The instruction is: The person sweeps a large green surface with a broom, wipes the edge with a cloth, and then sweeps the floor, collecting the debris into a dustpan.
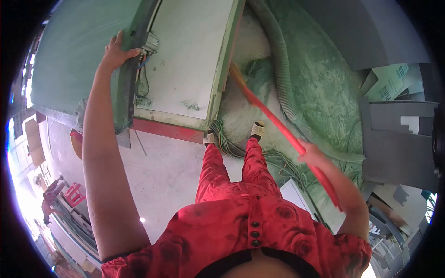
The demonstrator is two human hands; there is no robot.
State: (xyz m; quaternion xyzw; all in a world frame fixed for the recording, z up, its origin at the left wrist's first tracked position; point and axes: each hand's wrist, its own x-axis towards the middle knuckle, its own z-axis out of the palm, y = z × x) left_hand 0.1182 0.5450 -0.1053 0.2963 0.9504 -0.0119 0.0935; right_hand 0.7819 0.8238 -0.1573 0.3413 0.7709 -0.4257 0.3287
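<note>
My left hand (117, 54) lies with its fingers stretched out on the edge of a green panel (79, 51). Its thumb reaches toward a small metal fitting (150, 42) with thin wires, at the side of a pale, dusty cabinet (185, 55). My right hand (313, 155) is wrapped round a long red handle (278, 123), which slants up and left beside the cabinet. Its orange-brown far end (237, 76) reaches the cabinet's right side; I cannot make out a tool head there. The right hand is slightly blurred.
A thick ribbed hose (280, 60) runs along the green-dusted floor (320, 92) on the right. Several cables (227, 141) lie tangled around my feet. Grey panels (398, 139) and a printed cardboard piece (389, 81) stand at the right. A red stool (74, 194) is at the left.
</note>
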